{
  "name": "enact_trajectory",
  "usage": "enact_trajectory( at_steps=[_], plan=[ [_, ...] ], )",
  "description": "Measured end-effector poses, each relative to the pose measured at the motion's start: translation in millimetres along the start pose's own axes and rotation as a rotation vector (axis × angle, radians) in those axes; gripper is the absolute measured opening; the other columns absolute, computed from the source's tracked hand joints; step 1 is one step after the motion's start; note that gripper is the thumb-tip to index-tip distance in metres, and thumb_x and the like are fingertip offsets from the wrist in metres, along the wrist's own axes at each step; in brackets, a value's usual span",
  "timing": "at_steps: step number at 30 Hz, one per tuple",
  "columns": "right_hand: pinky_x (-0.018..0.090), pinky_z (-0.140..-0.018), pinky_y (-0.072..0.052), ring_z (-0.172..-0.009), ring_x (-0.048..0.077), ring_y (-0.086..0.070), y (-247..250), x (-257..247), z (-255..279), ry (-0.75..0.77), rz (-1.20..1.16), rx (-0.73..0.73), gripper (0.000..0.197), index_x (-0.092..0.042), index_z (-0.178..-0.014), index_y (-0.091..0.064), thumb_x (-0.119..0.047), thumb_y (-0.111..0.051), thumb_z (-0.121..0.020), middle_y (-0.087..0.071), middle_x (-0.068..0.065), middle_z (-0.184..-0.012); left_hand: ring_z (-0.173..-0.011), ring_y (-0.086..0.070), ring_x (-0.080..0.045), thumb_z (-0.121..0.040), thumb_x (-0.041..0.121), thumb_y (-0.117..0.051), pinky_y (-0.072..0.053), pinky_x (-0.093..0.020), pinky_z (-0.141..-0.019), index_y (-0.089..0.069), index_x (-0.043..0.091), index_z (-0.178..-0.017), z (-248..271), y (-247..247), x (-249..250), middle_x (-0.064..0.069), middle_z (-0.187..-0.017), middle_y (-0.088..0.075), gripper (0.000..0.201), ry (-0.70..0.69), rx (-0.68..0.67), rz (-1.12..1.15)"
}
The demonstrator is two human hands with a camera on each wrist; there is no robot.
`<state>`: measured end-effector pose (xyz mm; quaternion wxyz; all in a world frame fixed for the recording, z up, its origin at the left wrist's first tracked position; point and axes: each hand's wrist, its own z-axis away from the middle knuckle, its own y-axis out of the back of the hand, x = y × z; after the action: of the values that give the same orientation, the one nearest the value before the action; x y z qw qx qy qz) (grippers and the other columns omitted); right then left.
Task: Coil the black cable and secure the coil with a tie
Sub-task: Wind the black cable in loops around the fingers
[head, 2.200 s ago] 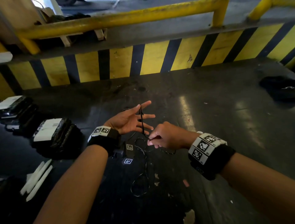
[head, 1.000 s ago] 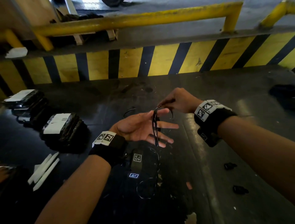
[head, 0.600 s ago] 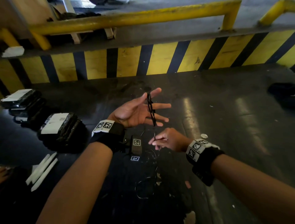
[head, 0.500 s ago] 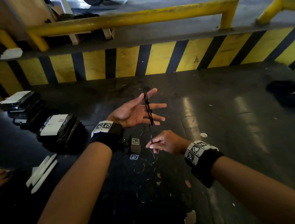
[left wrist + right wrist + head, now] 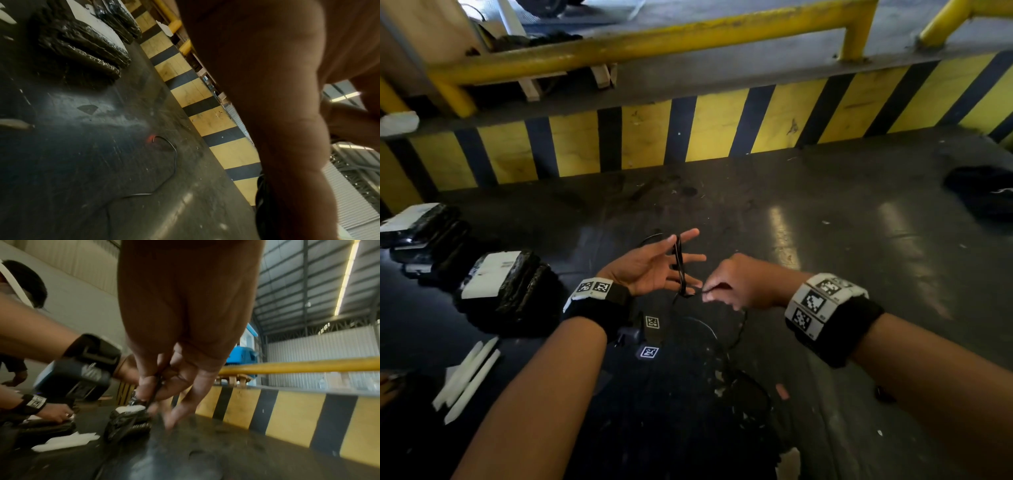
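Black cable is wound in a few tight turns across the spread fingers of the left hand, which is held palm-up and straight above the dark floor; the turns stand upright across the fingers, near their tips. Just beside it, the right hand pinches the free run of the cable between thumb and forefinger, close below the left fingertips, and the right-wrist view shows those fingers clamped on the thin strand. From that pinch the slack drops to the floor and trails in loose loops toward the person; a further length lies off on the floor in the left-wrist view. The step in hand looks like coiling, with a fair amount left to take up. The next move probably calls for carrying the pinched strand up and over the left fingers again while keeping tension, so the existing turns do not slip off. No tie can be made out.
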<state>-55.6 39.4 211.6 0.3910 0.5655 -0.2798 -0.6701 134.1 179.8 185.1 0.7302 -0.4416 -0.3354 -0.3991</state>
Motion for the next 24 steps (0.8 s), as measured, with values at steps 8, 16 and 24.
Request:
enact_trajectory(
  at_steps=[8,16,24],
  plan=[
    [0.018,-0.064,-0.057,-0.069,0.007,-0.074,72.0,-24.7,-7.6,0.072,0.169,0.149,0.021,-0.019,-0.109,-0.077,-0.019,-0.06,-0.098,-0.076,-0.009,-0.092,-0.121,-0.053,-0.053,-0.071,0.051,-0.083,-0.04,-0.065,-0.106,-0.056,0.03,-0.138,2.4,-12.1,-13.4,-0.019,-0.153,-0.041,0.076,0.145,-0.02,-0.142],
    [0.019,-0.092,-0.046,-0.098,0.004,-0.07,104.2,-33.0,-30.6,0.205,0.341,0.26,0.02,-0.023,-0.107,-0.08,-0.015,-0.067,-0.094,-0.078,-0.011,-0.107,-0.13,-0.049,-0.053,-0.078,0.05,-0.077,-0.038,-0.063,-0.109,-0.064,0.039,-0.131,9.9,-21.0,-15.4,-0.014,-0.155,-0.041,0.055,0.171,-0.13,-0.113],
    [-0.001,-0.076,-0.037,-0.078,-0.011,-0.063,98.1,-12.4,-53.4,0.214,0.23,0.335,0.013,-0.02,-0.1,-0.082,-0.022,-0.076,-0.088,-0.08,-0.01,-0.096,-0.129,-0.047,-0.056,-0.086,0.044,-0.071,-0.027,-0.069,-0.112,-0.058,0.032,-0.139,22.1,-23.2,-10.9,-0.019,-0.155,-0.041,0.056,0.114,-0.207,-0.016]
  ],
)
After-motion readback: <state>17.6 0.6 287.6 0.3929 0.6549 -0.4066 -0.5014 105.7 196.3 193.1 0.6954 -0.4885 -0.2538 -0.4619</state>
